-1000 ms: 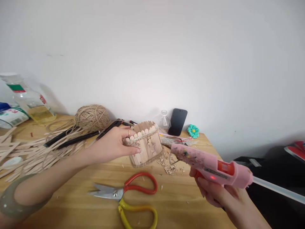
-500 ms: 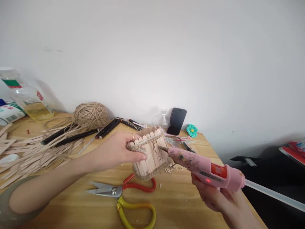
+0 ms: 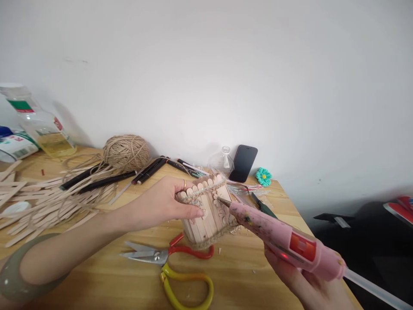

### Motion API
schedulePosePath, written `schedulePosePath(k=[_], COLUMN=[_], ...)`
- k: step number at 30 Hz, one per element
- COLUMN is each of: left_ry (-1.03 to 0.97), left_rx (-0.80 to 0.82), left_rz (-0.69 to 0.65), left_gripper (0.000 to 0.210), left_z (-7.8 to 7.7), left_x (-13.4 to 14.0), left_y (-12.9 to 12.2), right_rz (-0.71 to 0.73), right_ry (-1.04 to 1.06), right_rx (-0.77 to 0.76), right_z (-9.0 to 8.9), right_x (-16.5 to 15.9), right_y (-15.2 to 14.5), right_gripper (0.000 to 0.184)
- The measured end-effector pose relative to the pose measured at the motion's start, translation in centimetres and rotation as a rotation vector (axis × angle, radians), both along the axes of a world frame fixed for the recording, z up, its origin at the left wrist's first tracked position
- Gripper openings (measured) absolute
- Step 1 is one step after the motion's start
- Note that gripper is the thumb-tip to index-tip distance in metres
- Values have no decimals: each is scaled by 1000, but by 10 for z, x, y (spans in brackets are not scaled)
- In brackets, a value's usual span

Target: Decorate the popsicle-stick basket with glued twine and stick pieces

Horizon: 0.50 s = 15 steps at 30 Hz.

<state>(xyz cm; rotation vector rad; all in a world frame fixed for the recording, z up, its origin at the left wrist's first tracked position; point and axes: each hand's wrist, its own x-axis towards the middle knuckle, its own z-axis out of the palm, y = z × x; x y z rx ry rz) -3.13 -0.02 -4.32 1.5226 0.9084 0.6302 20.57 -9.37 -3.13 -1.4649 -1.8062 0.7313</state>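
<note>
My left hand (image 3: pixel 176 200) grips a small holder made of wooden craft sticks (image 3: pixel 206 219) by its left side, thumb on the front. Twine runs round its upper and lower edges, and small wooden flower shapes sit on the front. My right hand (image 3: pixel 298 275) is wrapped round a pink hot glue gun (image 3: pixel 274 232) with a red light lit and a clear glue stick (image 3: pixel 371 284) out of its back. The metal nozzle points left at a flower shape on the holder; I cannot tell whether it touches. Scissors (image 3: pixel 158 257) with red and yellow handles lie spread below the holder.
A twine ball (image 3: pixel 126 153), black markers (image 3: pixel 150 170) and loose craft sticks (image 3: pixel 48 211) lie at the left, near a glass bottle (image 3: pixel 53 135). Behind the holder stand a small clear bottle (image 3: pixel 226 160) and a phone (image 3: pixel 244 163), beside a teal flower (image 3: pixel 263 176). The table edge (image 3: pixel 301 217) drops away at right.
The glue gun's rear has swung lower and to the right, its nozzle staying near the flower shapes. My left hand still holds the craft-stick holder. The whole view has shifted slightly.
</note>
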Motion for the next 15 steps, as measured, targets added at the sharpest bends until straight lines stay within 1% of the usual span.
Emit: schedulePosePath(k=[3, 6, 12, 15], left_ry=[19, 43, 16, 23], left_rx=[-2, 12, 20, 13], left_rz=[16, 31, 37, 32], left_gripper=[10, 9, 5, 6], left_z=[1, 1, 0, 0], left_x=[-1, -1, -1, -1], left_y=[1, 1, 1, 1], right_rz=[31, 41, 10, 46], right_ry=[-8, -18, -54, -57], right_rx=[-7, 5, 3, 27], right_z=[2, 3, -1, 0], right_x=[-3, -3, 1, 1], right_y=[0, -1, -2, -1], right_gripper=[38, 37, 37, 37])
